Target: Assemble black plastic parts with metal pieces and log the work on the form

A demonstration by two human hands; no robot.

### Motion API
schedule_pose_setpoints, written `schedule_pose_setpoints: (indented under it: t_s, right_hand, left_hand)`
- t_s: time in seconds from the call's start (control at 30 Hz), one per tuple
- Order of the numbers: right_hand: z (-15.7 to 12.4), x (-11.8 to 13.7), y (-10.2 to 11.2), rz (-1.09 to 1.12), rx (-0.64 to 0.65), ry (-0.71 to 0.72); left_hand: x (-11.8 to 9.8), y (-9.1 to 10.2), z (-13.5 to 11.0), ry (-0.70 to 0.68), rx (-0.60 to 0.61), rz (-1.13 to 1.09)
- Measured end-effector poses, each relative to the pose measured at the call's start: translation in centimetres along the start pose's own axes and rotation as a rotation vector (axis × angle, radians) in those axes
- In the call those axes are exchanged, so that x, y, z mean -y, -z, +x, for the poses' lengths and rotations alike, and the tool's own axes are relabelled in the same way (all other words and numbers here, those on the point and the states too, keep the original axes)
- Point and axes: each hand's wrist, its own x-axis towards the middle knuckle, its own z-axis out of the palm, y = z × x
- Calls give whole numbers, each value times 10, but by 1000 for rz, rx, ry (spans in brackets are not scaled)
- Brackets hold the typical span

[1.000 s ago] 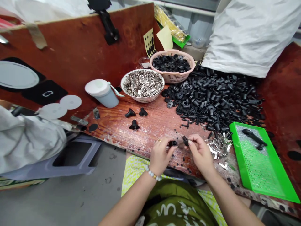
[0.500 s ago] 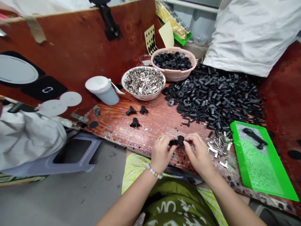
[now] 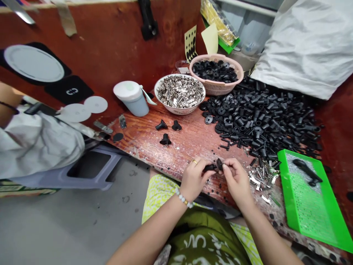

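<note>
Close to the table's front edge, my left hand (image 3: 195, 176) is closed on a small black plastic tube (image 3: 210, 167). My right hand (image 3: 237, 179) pinches a round black plastic cap (image 3: 219, 164) between thumb and fingers. Tube and cap are end to end; whether they are joined I cannot tell. Behind my left hand stand a few joined black pieces, each a tube with a flared round base: one upright (image 3: 165, 139), one tilted (image 3: 161, 125) and one beside it (image 3: 176, 125). Small metal clips (image 3: 263, 173) are scattered right of my right hand.
A bowl (image 3: 180, 110) of metal clips and a pink basket (image 3: 217, 88) of black caps stand at the back. Black tubes (image 3: 261, 114) are heaped at right, beside a green tray (image 3: 292, 209). A lidded cup (image 3: 135, 103) stands left. Someone's arm (image 3: 8, 105) shows at far left.
The black cap in my right hand has turned from facing the tube broadly to nearly edge-on. Both hands stay close together. The whole view has shifted slightly with my head.
</note>
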Motion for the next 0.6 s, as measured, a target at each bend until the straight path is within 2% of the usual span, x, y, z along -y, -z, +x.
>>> schedule_pose_setpoints:
  t_s: [0.17,0.3,0.5,0.6]
  right_hand:
    - [-1,-4,-5,171,42,-123]
    - [-2,-11,-11,260,27,-179]
    - [-4,-12,-18,261,-20,-179]
    - [-3,-9,-11,271,40,-174]
  left_hand:
    - [0,-1,0,13,-2,-18]
    - [-1,-1,1,10,-2,-32]
    - [-1,-1,1,21,-33,-64]
    - [0,0,2,26,-33,-88]
